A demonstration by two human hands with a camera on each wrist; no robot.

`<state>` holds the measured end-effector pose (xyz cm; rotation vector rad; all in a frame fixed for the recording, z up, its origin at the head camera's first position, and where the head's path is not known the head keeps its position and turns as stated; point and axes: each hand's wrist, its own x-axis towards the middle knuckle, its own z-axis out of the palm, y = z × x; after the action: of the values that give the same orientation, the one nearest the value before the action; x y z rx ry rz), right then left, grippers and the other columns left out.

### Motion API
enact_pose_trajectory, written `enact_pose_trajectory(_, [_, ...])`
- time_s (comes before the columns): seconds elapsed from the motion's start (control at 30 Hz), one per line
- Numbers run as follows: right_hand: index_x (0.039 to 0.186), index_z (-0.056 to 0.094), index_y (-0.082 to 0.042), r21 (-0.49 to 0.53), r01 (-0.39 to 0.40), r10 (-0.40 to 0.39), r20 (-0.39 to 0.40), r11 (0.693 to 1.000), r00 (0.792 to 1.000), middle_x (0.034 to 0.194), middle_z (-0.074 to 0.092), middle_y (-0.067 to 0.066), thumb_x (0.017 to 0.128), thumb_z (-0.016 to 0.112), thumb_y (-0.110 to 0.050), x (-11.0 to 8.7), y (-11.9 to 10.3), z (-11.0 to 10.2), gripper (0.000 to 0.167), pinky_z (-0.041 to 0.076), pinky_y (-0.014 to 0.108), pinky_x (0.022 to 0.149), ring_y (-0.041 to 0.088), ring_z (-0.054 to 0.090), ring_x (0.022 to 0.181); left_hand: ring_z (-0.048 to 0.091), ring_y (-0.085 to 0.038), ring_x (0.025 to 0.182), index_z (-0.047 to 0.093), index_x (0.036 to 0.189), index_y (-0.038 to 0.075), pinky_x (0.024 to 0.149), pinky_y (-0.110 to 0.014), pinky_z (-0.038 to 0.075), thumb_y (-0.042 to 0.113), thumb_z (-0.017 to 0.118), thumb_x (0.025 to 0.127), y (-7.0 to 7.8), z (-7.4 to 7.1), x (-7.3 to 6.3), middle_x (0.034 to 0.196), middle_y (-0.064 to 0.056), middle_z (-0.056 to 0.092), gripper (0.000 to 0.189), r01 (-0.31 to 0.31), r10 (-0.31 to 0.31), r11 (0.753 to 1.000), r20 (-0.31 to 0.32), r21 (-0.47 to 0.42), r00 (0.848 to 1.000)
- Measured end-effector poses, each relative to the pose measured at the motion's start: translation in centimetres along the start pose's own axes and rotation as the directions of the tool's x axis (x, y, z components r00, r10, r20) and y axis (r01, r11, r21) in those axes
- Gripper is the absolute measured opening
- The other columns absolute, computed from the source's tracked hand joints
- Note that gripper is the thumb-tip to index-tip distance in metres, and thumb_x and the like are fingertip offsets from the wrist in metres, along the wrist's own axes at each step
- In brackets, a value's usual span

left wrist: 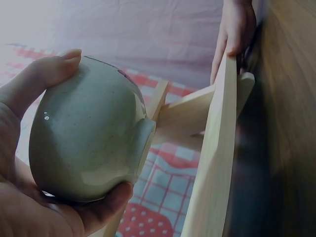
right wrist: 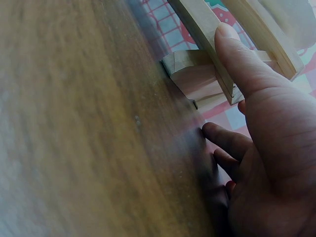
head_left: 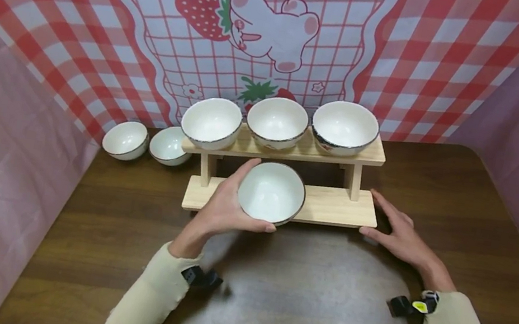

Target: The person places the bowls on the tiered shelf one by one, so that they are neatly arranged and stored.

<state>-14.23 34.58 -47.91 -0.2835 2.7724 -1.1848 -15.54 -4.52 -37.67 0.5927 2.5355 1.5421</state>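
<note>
My left hand (head_left: pixel 227 202) grips a white bowl (head_left: pixel 272 192) with a dark rim, its thumb along the near side and fingers at the far side. In the left wrist view, the glazed outside and foot of this bowl (left wrist: pixel 89 133) face the two-tier wooden stand (left wrist: pixel 212 163). The bowl overlaps the lower shelf (head_left: pixel 329 206) in the head view. My right hand (head_left: pixel 398 235) holds the right end of that shelf, thumb at the front corner and fingers toward the back. In the right wrist view, the thumb (right wrist: pixel 242 59) lies against the shelf's front edge.
Three white bowls stand in a row on the upper shelf (head_left: pixel 300 147): left (head_left: pixel 212 120), middle (head_left: pixel 277 122) and right (head_left: pixel 345 127). Two more bowls, one far left (head_left: pixel 125 139) and one beside the stand (head_left: pixel 169 145), rest on the wooden table (head_left: pixel 290 291). A checked cloth (head_left: pixel 409 55) hangs behind.
</note>
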Motion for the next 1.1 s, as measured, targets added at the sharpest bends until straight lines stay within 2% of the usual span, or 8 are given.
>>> enact_pose_trajectory(0.67, [0.162, 0.015, -0.019, 0.009, 0.005, -0.005, 0.002, 1.0, 1.0, 0.167, 0.02, 0.019, 0.092, 0.073, -0.031, 0.0, -0.1, -0.1, 0.092, 0.02, 0.076, 0.11, 0.05, 0.02, 0.15, 0.054, -0.027, 0.13, 0.032, 0.156, 0.014, 0.11, -0.046, 0.045, 0.023, 0.098, 0.055, 2.2, 4.9, 2.9, 0.15, -0.01, 0.049, 0.121, -0.013, 0.013, 1.0, 0.075, -0.004, 0.997])
enact_pose_trajectory(0.9, [0.162, 0.015, -0.019, 0.01, 0.002, -0.002, 0.004, 1.0, 1.0, 0.167, 0.02, 0.019, 0.092, 0.073, -0.032, 0.1, 0.0, -0.1, 0.092, 0.022, 0.076, 0.111, 0.05, 0.02, 0.15, 0.055, -0.026, 0.129, 0.033, 0.155, 0.011, 0.108, -0.043, 0.047, 0.025, 0.098, 0.056, 2.3, 6.8, 4.0, 0.147, -0.011, 0.051, 0.12, -0.024, 0.023, 1.0, 0.085, 0.017, 0.996])
enact_pose_trajectory(1.1, [0.162, 0.015, -0.02, 0.01, -0.001, 0.001, 0.002, 1.0, 1.0, 0.167, 0.02, 0.018, 0.091, 0.073, -0.032, 0.2, 0.0, 0.0, 0.092, 0.022, 0.075, 0.111, 0.049, 0.02, 0.15, 0.053, -0.027, 0.131, 0.031, 0.156, 0.012, 0.108, -0.042, 0.047, 0.029, 0.097, 0.057, 2.2, 8.3, 4.6, 0.149, -0.011, 0.05, 0.12, 0.001, -0.005, 0.998, 0.086, 0.058, 0.996])
